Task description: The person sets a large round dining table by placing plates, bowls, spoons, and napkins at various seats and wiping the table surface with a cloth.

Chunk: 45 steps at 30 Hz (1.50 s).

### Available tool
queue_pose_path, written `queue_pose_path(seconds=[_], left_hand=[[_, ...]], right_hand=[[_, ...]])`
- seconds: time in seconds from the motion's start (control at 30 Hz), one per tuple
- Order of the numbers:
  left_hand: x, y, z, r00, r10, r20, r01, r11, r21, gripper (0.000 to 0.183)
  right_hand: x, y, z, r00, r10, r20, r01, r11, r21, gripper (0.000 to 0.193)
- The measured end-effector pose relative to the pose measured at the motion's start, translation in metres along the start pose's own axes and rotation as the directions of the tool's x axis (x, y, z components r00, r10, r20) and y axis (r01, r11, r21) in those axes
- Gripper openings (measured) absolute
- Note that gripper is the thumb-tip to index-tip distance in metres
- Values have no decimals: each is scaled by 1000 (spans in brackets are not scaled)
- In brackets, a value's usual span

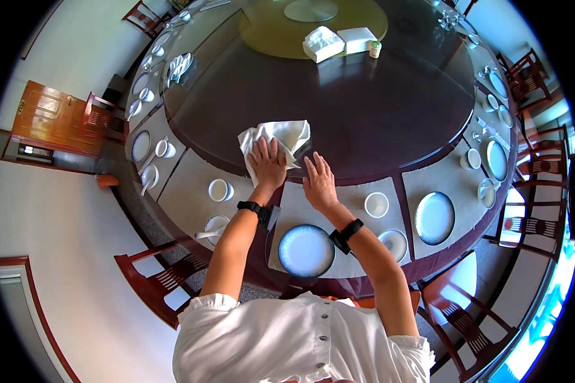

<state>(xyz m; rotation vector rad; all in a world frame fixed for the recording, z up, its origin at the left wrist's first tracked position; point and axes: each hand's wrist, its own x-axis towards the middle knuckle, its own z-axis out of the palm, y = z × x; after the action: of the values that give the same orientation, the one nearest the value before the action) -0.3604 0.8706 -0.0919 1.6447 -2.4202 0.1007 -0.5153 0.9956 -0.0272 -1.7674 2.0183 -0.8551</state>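
Observation:
My left hand (268,162) lies flat, fingers spread, on a crumpled white cloth (292,135). The cloth rests at the near edge of the dark round turntable (377,108). To its right, my right hand (320,182) is open with fingers stretched forward and holds nothing; whether it touches the table edge I cannot tell. Below my wrists a blue-rimmed plate (306,251) sits on a grey placemat (345,198). A white cup (376,205) and a small bowl (394,245) stand to the right of my right forearm. Left of my left wrist is another white cup (220,190).
Two white tissue packs (323,43) and a small jar (375,49) stand on the turntable's far part. Spoons (180,67) lie in a pile at far left. A plate (435,218) sits at right. Wooden chairs (166,279) surround the table.

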Motion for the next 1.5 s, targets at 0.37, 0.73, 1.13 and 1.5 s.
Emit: queue_pose_path(seconds=[0.37, 0.73, 1.13, 1.5], left_hand=[[-6, 79, -28, 927, 345, 146, -329, 936, -121, 65], [48, -31, 2, 994, -105, 22, 100, 980, 171, 58], [47, 40, 3, 996, 9, -88, -9, 1000, -3, 57], [25, 128, -5, 854, 515, -75, -513, 810, -284, 68]], right_hand=[[25, 26, 27, 976, 173, -133, -182, 982, -55, 52], [25, 4, 21, 995, 0, -103, -19, 982, -186, 57], [29, 21, 12, 978, 96, -184, -130, 974, -187, 58], [35, 51, 10, 889, 364, -277, -422, 887, -186, 58]])
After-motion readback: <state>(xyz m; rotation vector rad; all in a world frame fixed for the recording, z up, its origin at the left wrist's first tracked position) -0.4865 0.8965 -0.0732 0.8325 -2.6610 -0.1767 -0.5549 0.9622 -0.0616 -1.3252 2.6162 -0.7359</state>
